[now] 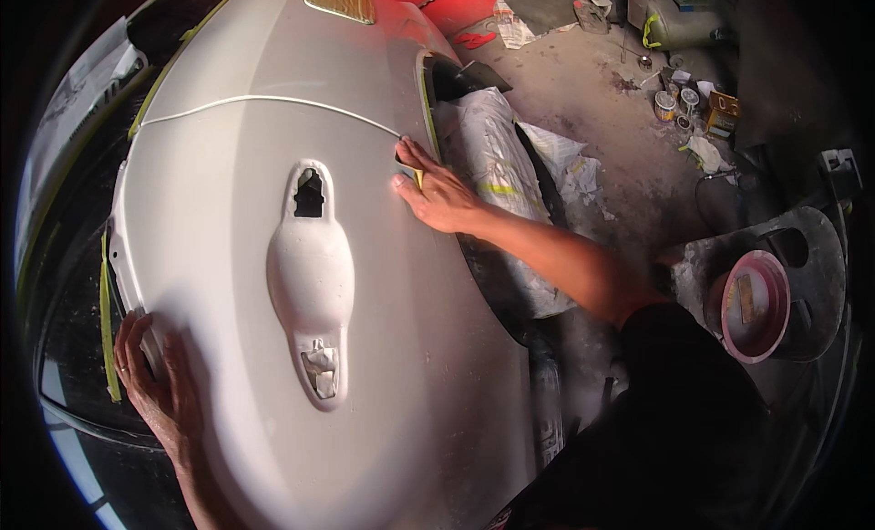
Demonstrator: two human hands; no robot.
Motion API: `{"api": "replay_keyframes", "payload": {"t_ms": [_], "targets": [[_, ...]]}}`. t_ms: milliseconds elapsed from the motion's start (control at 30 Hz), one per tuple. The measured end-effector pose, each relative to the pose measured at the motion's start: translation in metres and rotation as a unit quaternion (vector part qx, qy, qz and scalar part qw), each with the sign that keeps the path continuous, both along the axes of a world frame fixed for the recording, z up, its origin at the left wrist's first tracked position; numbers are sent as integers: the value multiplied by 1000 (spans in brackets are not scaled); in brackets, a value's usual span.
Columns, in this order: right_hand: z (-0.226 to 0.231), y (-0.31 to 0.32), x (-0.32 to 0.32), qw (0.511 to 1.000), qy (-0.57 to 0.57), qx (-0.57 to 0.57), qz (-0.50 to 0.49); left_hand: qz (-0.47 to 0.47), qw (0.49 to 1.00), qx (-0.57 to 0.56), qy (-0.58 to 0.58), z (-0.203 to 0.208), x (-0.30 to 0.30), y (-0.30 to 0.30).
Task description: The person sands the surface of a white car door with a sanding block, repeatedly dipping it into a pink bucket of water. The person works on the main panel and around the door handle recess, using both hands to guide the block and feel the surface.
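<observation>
One pale car panel (401,302) has a handle recess (312,275). Up and right of that recess, your right hand (442,195) pinches a folded sheet (418,177); down and left, your left hand (169,401) rests open on the panel's edge.

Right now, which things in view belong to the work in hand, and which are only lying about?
In use:
pale car panel, left hand at its edge
small sheet in the right hand
pink bowl, perhaps

Apparently just lying about:
cans on the floor
yellow-brown box
red item beyond the panel
</observation>
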State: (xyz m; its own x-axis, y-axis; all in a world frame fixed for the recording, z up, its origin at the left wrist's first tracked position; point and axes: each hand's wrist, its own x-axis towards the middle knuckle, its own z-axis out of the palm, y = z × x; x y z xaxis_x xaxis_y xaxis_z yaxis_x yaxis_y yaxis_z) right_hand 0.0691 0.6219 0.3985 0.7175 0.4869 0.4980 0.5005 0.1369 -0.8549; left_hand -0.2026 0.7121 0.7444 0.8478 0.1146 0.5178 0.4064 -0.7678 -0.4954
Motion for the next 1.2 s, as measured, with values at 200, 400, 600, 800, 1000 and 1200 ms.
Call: {"api": "replay_keyframes", "payload": {"t_ms": [200,400,600,800,1000,1200], "targets": [[95,-67,6,975,-187,-116,7,30,999,-23,-32,-2,0,-11],[181,-48,18,846,-362,-337,200,25,999,-23,-36,-2,1,-12],[233,-23,8,757,-210,-555,273,1,999,-7,-42,-2,-3,-8],[224,-30,7,777,-190,-532,276,51,996,71,-16,-4,-4,-2],[220,-35,6,790,-199,-509,277,138,987,63,48,-10,-8,-8],[252,-20,9,705,-300,-603,222,113,991,60,26,-9,-11,-9]]}}
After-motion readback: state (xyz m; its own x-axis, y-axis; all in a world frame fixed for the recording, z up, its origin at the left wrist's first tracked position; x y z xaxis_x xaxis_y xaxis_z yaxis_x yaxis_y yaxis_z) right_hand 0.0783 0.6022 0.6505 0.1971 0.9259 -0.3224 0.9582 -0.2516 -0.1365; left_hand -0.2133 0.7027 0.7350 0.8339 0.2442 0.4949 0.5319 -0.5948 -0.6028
